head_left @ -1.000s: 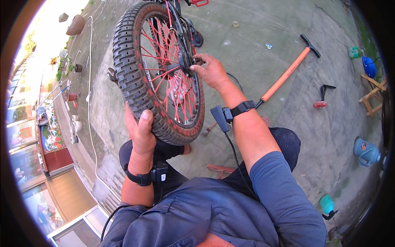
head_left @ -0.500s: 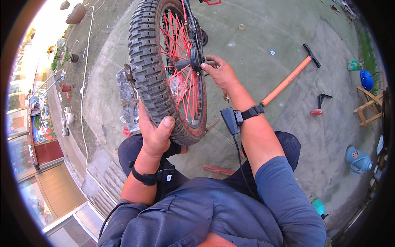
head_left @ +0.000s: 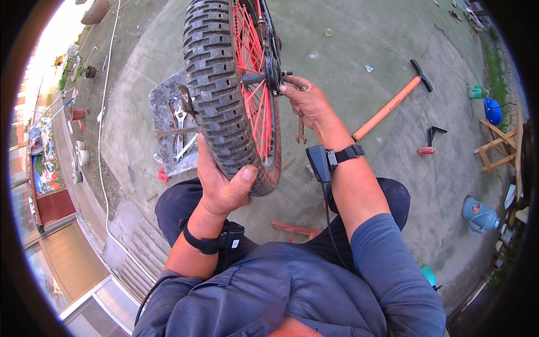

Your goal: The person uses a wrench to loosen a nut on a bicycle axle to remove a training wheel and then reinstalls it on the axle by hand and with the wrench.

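A bicycle wheel [head_left: 213,95] with a knobby black tyre and red spokes stands tilted in front of me. My left hand [head_left: 224,188] is closed round the tyre's near lower edge, thumb on the tread, its other fingers hidden. At the hub's right side, my right hand [head_left: 309,101] has thumb and forefinger against the axle end [head_left: 285,73]. A rusty open-end wrench [head_left: 301,132] hangs down from that same hand, held in its fingers. Left of the tyre, another rusty wrench [head_left: 175,132] sticks out; whether my left hand holds it is hidden.
A grey tray [head_left: 160,101] with several wrenches lies left of the wheel. An orange-barrelled pump [head_left: 387,109] lies on the concrete to the right, beside a black piece with a red base [head_left: 426,150]. Farther right are a wooden stool [head_left: 497,151] and a blue jug [head_left: 480,214].
The wheel and my left hand have shifted right, uncovering more of the tray. My right hand has risen slightly at the axle, and more of its hanging wrench shows.
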The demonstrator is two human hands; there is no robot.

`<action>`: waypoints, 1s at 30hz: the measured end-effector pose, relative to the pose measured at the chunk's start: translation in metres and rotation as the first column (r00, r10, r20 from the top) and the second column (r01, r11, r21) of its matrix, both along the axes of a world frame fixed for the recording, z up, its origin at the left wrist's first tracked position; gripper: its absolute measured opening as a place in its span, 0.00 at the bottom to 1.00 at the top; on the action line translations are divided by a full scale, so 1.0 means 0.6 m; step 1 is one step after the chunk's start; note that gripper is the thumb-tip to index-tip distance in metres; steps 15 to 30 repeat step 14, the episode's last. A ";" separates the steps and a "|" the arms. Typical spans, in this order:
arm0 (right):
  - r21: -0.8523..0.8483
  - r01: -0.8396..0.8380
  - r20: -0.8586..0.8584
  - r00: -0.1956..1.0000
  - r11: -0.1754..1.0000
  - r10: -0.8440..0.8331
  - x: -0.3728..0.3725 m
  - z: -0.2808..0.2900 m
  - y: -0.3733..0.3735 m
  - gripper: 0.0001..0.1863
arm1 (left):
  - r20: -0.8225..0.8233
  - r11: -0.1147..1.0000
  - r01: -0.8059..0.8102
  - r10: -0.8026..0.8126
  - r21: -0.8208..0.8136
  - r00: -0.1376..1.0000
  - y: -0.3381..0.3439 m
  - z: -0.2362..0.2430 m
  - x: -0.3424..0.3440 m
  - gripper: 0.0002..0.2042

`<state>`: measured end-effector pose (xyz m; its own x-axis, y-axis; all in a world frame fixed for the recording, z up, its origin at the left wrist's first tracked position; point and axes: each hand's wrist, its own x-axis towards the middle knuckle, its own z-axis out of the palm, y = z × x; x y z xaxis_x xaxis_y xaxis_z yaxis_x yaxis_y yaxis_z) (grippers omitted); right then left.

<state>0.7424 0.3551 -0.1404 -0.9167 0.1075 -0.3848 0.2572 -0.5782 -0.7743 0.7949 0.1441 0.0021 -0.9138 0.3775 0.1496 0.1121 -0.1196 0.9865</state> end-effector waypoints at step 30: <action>0.011 0.033 0.001 0.999 0.999 -0.033 0.021 -0.005 -0.030 0.23 | 0.058 0.991 -0.014 0.022 -0.132 0.998 -0.013 -0.011 0.005 0.46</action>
